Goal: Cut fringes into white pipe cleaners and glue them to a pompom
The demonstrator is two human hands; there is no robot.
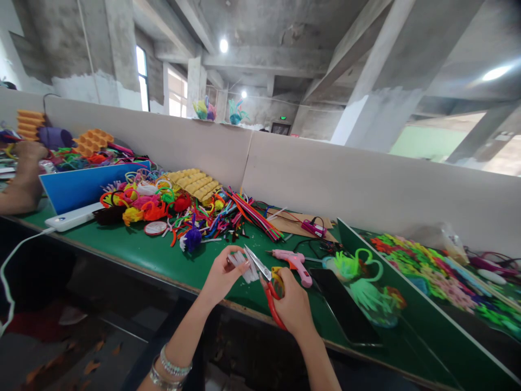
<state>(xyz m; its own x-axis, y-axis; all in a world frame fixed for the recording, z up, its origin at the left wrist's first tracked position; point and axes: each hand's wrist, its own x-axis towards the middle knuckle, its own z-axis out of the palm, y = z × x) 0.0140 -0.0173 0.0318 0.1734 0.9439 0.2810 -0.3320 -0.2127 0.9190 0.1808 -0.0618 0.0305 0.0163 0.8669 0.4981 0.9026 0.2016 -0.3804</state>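
My left hand (230, 270) pinches a small bunch of white pipe cleaner pieces (249, 270) over the front of the green table. In my right hand (293, 301) is a pair of scissors (273, 293) with red and yellow handles. Their metal blades point up and left, alongside the white bunch; whether they touch it I cannot tell. Just beyond my right hand lies a pink glue gun (295, 263), its nozzle facing left. A dark phone or tablet (344, 307) rests flat to the right of that hand.
Colourful pipe cleaners (256, 214) and fluffy pieces (150, 203) heap up at the back left, beside a yellow egg-carton tray (195, 183). A white power strip (75, 217) borders a blue divider (89, 184). Another person's arm (22, 179) shows far left. Green pipe-cleaner pieces (368, 290) stand right.
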